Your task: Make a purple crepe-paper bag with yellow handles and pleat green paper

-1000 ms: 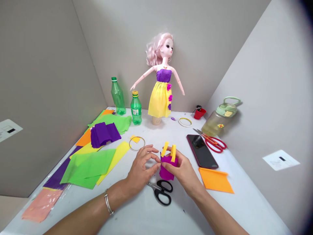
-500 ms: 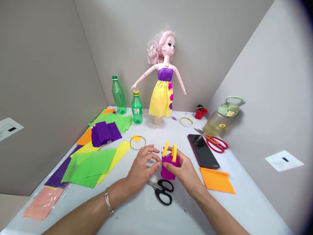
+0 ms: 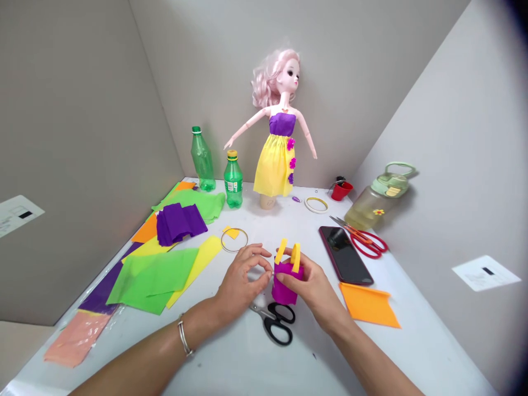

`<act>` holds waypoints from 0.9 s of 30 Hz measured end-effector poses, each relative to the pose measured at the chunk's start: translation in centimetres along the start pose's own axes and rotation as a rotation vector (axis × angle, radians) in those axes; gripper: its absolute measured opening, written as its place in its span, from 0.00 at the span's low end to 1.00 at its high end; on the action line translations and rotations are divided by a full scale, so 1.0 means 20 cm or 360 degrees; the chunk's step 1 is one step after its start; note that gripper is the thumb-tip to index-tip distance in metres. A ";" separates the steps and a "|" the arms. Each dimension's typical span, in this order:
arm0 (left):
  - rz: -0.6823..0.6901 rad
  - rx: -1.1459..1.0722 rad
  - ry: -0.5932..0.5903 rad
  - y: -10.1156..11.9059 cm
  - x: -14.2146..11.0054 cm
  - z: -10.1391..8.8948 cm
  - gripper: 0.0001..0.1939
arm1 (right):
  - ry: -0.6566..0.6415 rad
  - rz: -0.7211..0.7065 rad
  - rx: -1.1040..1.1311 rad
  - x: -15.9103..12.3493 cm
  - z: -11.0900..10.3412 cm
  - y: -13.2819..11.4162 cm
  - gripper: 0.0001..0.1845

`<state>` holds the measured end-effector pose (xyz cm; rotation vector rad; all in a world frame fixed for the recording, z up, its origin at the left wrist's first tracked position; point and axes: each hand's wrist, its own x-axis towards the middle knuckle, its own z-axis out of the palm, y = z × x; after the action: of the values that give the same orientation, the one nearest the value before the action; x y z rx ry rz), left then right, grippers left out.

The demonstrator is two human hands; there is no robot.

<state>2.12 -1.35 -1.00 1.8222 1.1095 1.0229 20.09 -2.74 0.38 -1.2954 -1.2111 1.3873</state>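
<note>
A small magenta bag (image 3: 284, 289) with two yellow strip handles is in my right hand (image 3: 309, 283). The thumb presses its front and the fingers are behind it. Close to the bag's left edge, the thumb and forefinger of my left hand (image 3: 243, 278) meet in a pinch. Whatever lies between those tips is too small to make out. Beneath the hands, black-handled scissors (image 3: 272, 323) rest on the white table (image 3: 231, 363), their blade tips partly hidden by my left hand.
A doll (image 3: 274, 165) in a purple and yellow dress stands behind, near green bottles (image 3: 234, 187). Coloured sheets (image 3: 152, 280) cover the left side. To the right are a phone (image 3: 345, 256), red scissors (image 3: 367, 242), an orange piece (image 3: 369, 305) and a water bottle (image 3: 371, 203).
The whole view has shifted slightly. Both hands keep nearly the same pose, with the bag still in my right hand and my left fingertips pinched beside it.
</note>
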 end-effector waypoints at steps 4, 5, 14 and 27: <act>-0.0066 -0.0060 -0.0006 -0.01 0.01 -0.01 0.04 | -0.0035 0.0065 0.0253 0.01 -0.02 0.01 0.28; -0.0083 -0.0078 -0.0003 -0.01 0.01 -0.02 0.03 | -0.0047 0.0085 0.0316 0.02 -0.02 0.01 0.28; -0.0177 -0.0150 0.0068 -0.03 0.04 -0.04 0.04 | -0.0035 0.0163 0.0594 0.02 -0.04 -0.01 0.26; -0.0427 -0.0551 -0.0356 -0.03 0.05 -0.04 0.15 | 0.0003 0.0109 0.0516 0.03 -0.05 -0.01 0.26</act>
<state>1.53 0.01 -1.02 1.4277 0.9431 0.7760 20.93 -2.13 0.44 -1.1171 -0.9015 1.5574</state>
